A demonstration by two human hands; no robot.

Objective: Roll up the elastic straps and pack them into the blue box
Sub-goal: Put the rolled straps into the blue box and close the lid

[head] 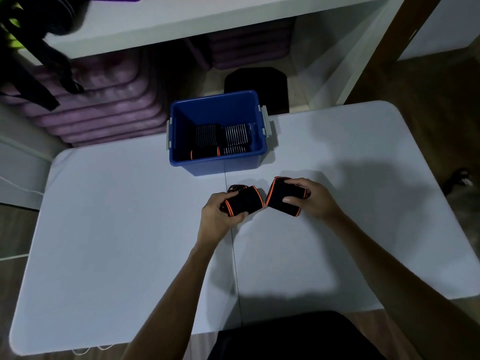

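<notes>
Two rolled black elastic straps with orange edges sit just in front of the blue box (217,166). My left hand (217,216) grips the left roll (245,201); my right hand (314,201) grips the right roll (280,197), thumb across its front. The two rolls nearly touch, a little above the white table (117,242). Inside the box lie several rolled straps (220,141), some striped white, one with orange edges at the front.
A black stool (257,84) stands behind the box. Stacked purple mats (104,105) fill the space under a white shelf (181,24) at the back left. Black straps (31,61) hang from the shelf's left end. The table's seam runs down its middle.
</notes>
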